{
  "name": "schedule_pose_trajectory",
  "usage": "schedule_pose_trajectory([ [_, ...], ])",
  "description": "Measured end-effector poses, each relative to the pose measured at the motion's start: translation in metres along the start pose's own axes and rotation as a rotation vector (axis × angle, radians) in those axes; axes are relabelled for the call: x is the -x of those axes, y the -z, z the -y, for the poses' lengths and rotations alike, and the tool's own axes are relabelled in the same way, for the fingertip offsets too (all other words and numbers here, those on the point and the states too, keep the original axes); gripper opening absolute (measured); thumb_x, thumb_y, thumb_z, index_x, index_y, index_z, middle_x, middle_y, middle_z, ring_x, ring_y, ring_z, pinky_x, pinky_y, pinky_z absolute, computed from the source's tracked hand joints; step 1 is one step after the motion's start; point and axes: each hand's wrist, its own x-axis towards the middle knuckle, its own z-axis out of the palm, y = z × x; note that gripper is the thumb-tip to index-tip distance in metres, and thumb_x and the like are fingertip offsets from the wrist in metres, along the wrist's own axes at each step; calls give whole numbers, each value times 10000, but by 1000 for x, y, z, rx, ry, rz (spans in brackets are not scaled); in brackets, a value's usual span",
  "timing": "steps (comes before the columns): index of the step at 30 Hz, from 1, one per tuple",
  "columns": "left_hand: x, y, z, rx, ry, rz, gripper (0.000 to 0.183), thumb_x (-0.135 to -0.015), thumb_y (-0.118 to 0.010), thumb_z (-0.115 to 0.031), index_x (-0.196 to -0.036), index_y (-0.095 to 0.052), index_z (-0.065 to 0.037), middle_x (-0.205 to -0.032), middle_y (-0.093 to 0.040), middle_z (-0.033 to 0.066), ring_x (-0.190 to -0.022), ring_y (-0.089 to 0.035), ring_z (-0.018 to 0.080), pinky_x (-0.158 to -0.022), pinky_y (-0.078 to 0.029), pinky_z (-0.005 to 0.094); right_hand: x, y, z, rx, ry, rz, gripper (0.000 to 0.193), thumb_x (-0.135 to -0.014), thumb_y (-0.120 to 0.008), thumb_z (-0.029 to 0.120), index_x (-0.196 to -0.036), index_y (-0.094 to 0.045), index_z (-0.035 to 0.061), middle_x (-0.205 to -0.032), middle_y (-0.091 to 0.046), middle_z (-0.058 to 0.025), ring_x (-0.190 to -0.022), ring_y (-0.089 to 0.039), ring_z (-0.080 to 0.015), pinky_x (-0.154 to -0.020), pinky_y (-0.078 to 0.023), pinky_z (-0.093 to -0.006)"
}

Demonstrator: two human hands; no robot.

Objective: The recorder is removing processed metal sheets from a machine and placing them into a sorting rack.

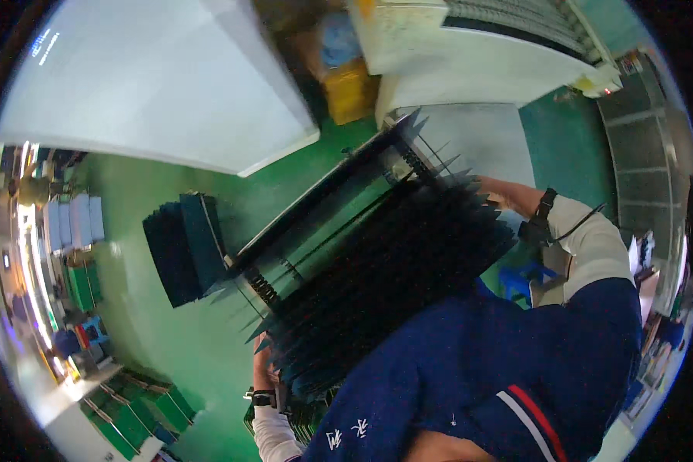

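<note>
A wide stack of thin dark sheets [385, 277] with jagged, fanned edges lies slantwise in front of my body. My left hand [263, 363] grips its near left end, fingers partly hidden by the sheets. At the far right end, my right hand [494, 197] holds the stack, and most of its fingers are out of sight. Just beyond the stack runs a long dark frame bar [316, 192], with a coiled black part [264, 289] near its left end. Whether the stack sits in this frame I cannot tell. Both wrists carry dark straps.
Left of the frame stands another dark block of sheets [179, 250]. A big white cabinet [154, 77] fills the far left, and a pale machine [470, 69] is at the far right. Green crates [142, 412] are at lower left, a blue stool [525, 279] by my right arm.
</note>
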Motion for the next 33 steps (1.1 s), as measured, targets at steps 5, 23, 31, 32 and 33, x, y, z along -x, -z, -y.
schedule_pose_trajectory([
  [5, -49, -67, -15, -40, 13, 165, 458, -885, -444, -339, -1269, -366, -101, -1174, -474, 43, -988, -507, 164, -789, -448, 325, -46, 111, -108, 13, 79, 95, 416, -797, -537, 202, -1203, -446, 200, -1137, -503, -14, -1045, -487, -162, -809, -422, -347],
  [23, -163, -454, -123, -406, 7, 421, 571, -767, -539, -86, -1296, -327, -131, -1184, -461, 65, -1008, -499, 146, -711, -453, 251, 5, 393, -187, -604, 124, -46, 330, -794, -519, 192, -1105, -511, 81, -1024, -565, -33, -877, -541, -166, -765, -429, -290],
  [31, -147, -549, -155, -344, 119, 282, 491, -760, -503, -42, -1238, -407, -100, -1083, -534, 62, -865, -556, 149, -635, -481, 248, -25, 462, -208, -531, 130, -88, 288, -807, -513, 203, -1061, -531, 68, -970, -579, -29, -834, -542, -157, -744, -432, -281],
  [32, -142, -565, -163, -306, 197, 227, 495, -763, -497, -38, -1245, -402, -99, -1085, -533, 67, -868, -554, 151, -644, -482, 248, -30, 467, -211, -515, 129, -93, 284, -809, -513, 205, -1056, -534, 66, -964, -581, -28, -829, -542, -156, -742, -432, -280],
  [33, -143, -571, -164, -282, 156, 313, 492, -771, -491, -42, -1251, -397, -99, -1090, -529, 64, -865, -552, 149, -657, -477, 248, -35, 470, -211, -497, 127, -94, 279, -811, -512, 206, -1050, -536, 65, -957, -583, -27, -823, -542, -155, -739, -432, -279],
])
